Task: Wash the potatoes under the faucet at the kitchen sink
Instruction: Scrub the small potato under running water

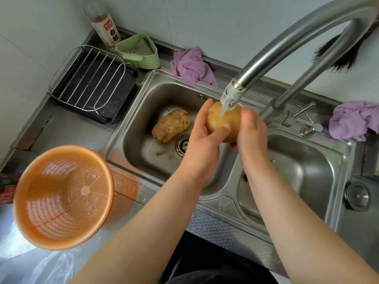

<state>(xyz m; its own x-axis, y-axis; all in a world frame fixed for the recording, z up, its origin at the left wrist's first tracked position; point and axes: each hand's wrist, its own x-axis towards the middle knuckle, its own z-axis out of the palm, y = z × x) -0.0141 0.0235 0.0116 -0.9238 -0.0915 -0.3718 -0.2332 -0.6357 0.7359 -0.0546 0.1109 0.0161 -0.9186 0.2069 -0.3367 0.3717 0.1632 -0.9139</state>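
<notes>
A wet, smooth yellow potato (221,117) is held between both hands under the faucet spout (232,95), with water running onto its top. My left hand (205,138) grips its left side, thumb across the front. My right hand (253,130) presses against its right side. A second potato (171,126), brown and speckled with dirt, lies on the floor of the left sink basin (131,140), beside the drain (182,144).
An orange mesh colander (61,197) stands on the counter at the left. A wire rack on a black tray (92,83), a green holder (139,51) and a vinegar bottle (104,25) sit at the back left. Purple cloths (190,65) lie behind the sink. The right basin (303,171) holds no potato.
</notes>
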